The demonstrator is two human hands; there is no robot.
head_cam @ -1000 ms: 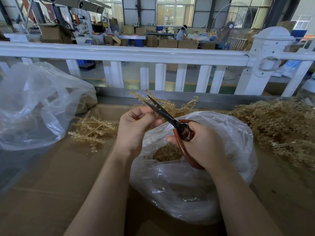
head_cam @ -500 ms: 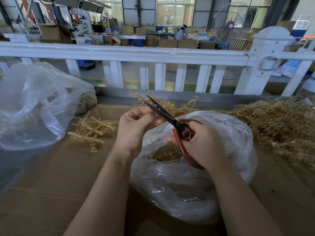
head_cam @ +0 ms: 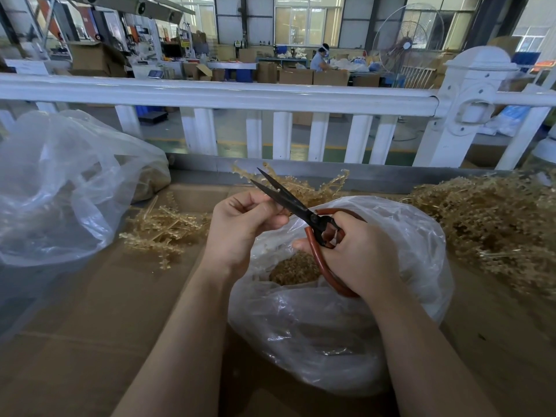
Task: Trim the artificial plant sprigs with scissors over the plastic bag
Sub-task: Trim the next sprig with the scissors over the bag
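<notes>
Scissors (head_cam: pixel 296 206), one pair, dark blades apart, rubbery red loops in our right hand (head_cam: pixel 358 254) grip, left hand (head_cam: pixel 240 227) grip pinching bristly tan sprig (head_cam: pixel 304 188), we count two crinkled clear plastic bags (head_cam: pixel 346 332), cardboard desk (head_cam: pixel 90 326).

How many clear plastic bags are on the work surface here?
2. One plastic bag sits open under both hands, holding trimmings. A second plastic bag lies at the far left by the white fence. Others may lie out of frame.
</notes>
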